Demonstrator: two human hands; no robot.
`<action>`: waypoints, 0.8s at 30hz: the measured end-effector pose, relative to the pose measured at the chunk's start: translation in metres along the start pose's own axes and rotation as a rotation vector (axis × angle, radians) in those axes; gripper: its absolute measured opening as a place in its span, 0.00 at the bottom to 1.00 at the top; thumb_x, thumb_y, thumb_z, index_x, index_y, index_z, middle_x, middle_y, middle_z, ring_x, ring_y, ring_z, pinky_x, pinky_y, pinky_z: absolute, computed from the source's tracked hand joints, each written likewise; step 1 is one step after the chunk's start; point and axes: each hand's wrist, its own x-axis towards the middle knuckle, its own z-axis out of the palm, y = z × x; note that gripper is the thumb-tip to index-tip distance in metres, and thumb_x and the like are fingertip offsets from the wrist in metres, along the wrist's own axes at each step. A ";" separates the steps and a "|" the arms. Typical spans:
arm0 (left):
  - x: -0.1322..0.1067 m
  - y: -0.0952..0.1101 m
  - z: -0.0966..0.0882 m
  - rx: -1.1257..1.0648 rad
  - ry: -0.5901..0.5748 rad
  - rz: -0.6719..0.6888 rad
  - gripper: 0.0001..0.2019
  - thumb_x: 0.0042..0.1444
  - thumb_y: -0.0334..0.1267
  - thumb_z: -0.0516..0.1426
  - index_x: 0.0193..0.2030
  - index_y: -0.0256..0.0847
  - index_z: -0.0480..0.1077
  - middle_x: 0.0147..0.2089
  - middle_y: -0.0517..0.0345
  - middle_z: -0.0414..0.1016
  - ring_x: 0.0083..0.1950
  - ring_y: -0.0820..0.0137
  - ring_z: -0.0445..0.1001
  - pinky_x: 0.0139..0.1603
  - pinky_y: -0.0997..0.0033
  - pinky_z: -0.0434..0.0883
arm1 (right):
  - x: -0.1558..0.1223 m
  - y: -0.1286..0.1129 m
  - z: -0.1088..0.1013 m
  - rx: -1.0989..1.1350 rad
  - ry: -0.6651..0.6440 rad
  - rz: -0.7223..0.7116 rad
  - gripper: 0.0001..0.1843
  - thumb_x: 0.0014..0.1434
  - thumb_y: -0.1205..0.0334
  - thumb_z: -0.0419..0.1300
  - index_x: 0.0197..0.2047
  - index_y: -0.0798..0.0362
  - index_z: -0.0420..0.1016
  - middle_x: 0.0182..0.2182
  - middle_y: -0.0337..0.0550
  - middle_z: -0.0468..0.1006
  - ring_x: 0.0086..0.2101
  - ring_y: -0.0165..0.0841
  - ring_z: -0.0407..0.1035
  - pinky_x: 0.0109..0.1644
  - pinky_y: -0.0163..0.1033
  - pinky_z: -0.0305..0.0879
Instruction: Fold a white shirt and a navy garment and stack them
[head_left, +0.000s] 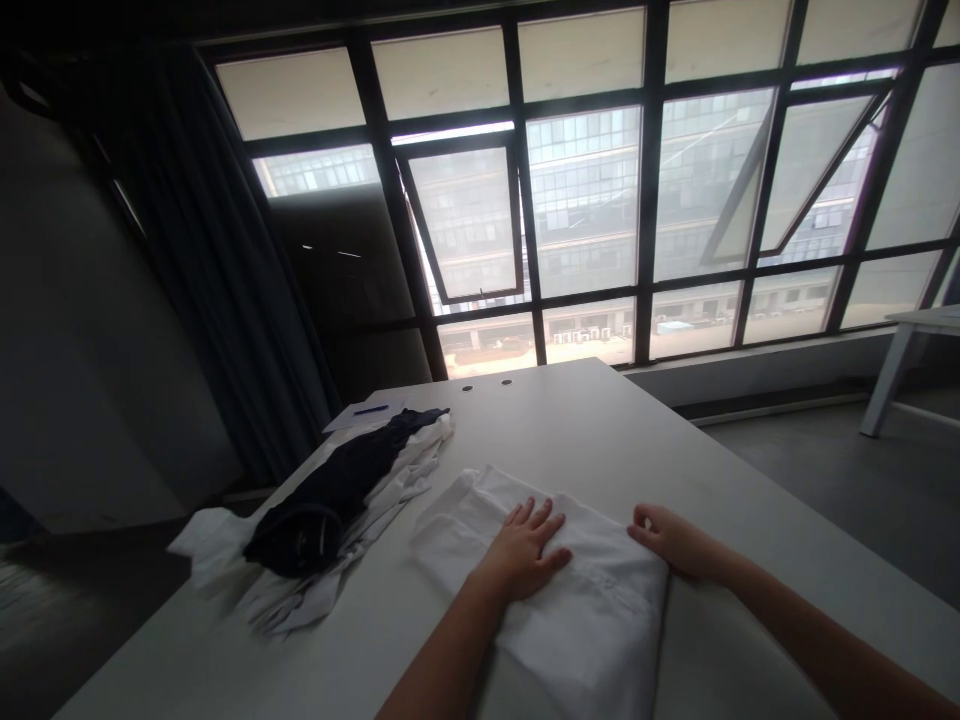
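The left hand (521, 550) lies palm down on a folded white cotton garment (592, 650), its fingers spread apart and pressed flat against the cloth; the right hand (675, 540) rests at the garment's right edge, its fingers curled loosely inward (whether they pinch a fold of the cloth is hard to tell from this angle); both bare forearms reach in from the near side. The garment forms a flat, roughly rectangular stack on a long white table (540, 430), close to the table's near end; to its left, well within reach of the left hand but not touching it, lies a crumpled heap of white clothing (390, 490) with a rolled dark navy garment (315, 500) on top; beyond the heap sit a white sheet of paper (349, 421) and a slim blue pen (371, 409) lying on it; two small round holes (487, 384) mark the table's far end. A dark blue curtain (225, 270) hangs on the left; a wide steel-framed window (585, 200) fills the far side; a small white side table (922, 330) stands on the right.
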 end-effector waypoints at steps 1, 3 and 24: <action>0.000 0.000 0.000 0.001 -0.002 0.003 0.34 0.66 0.66 0.44 0.74 0.58 0.53 0.78 0.63 0.43 0.78 0.52 0.40 0.75 0.48 0.44 | 0.001 0.001 0.000 -0.041 -0.002 -0.020 0.12 0.63 0.51 0.56 0.35 0.52 0.71 0.32 0.43 0.79 0.32 0.35 0.71 0.35 0.37 0.61; 0.000 0.000 0.001 0.002 -0.003 0.007 0.34 0.66 0.66 0.44 0.74 0.58 0.52 0.78 0.63 0.43 0.78 0.53 0.40 0.76 0.49 0.43 | 0.003 0.003 -0.001 -0.101 -0.020 -0.027 0.12 0.63 0.52 0.56 0.35 0.52 0.71 0.31 0.43 0.79 0.32 0.35 0.70 0.36 0.37 0.59; 0.004 -0.002 0.009 0.041 0.057 -0.091 0.36 0.65 0.68 0.41 0.75 0.54 0.51 0.78 0.59 0.45 0.78 0.52 0.41 0.75 0.45 0.41 | -0.026 -0.036 0.049 -0.417 -0.077 -0.245 0.46 0.65 0.32 0.46 0.74 0.56 0.52 0.73 0.57 0.46 0.71 0.50 0.40 0.73 0.59 0.38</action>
